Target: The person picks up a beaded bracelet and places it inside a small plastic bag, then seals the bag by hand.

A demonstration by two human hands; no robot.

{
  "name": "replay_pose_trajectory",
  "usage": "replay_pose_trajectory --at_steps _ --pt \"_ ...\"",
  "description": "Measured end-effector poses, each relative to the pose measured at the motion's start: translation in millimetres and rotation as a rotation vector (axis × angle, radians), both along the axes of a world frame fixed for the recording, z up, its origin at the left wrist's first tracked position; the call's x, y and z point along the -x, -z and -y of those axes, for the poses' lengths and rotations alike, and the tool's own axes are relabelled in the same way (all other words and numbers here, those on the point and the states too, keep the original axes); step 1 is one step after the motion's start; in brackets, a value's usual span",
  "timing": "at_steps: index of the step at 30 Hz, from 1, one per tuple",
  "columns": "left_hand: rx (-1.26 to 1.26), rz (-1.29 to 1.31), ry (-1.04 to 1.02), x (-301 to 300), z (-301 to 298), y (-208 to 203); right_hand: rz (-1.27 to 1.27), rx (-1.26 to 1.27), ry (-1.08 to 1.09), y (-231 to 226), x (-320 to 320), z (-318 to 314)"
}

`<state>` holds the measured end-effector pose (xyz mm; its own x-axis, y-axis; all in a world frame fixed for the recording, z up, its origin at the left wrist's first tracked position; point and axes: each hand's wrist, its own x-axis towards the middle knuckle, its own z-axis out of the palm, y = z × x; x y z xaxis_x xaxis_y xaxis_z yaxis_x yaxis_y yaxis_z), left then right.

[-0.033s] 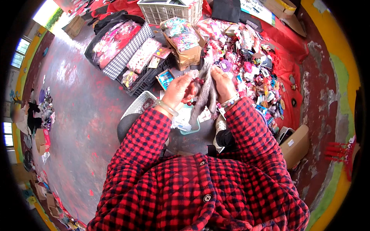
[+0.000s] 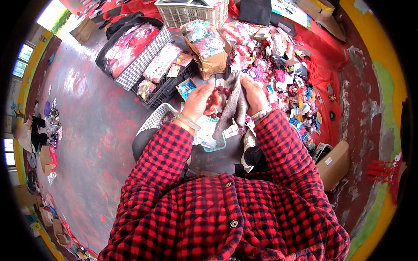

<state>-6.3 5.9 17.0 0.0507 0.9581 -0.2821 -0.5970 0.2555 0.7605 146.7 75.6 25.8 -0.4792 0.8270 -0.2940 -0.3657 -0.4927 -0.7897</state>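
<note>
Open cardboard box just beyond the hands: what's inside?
At the top of the cardboard box, clear plastic bags of multicolored items, too small to identify. Whatever lies beneath is covered by the bags and the box walls.

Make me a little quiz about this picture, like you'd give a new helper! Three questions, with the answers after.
1. Which hand has the red beads?
A) left
B) right

2. True or false: the right hand is empty.

3. Fill in the pattern: the jacket is ____.

Key:
1. A: they are at the fingers of the left hand.
2. False: the right hand grips grey cloth.
3. Checked.
</note>
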Motion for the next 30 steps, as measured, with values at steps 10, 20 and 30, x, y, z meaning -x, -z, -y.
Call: replay_pose_trajectory --at_steps 10,20,30 --pt "-0.125 0.328 -0.016 3.7 -3.0 10.4 0.01 -0.222 -0.218 14.2 -1.6 9.5" --pt "-0.071 0.113 0.292 2.4 -0.6 19.5 0.538 -0.716 -0.194 6.0 -9.3 3.2" --pt "-0.144 0.396 -0.14 7.7 -7.6 18.8 -0.056 0.203 -0.145 -0.9 -10.4 -3.2"
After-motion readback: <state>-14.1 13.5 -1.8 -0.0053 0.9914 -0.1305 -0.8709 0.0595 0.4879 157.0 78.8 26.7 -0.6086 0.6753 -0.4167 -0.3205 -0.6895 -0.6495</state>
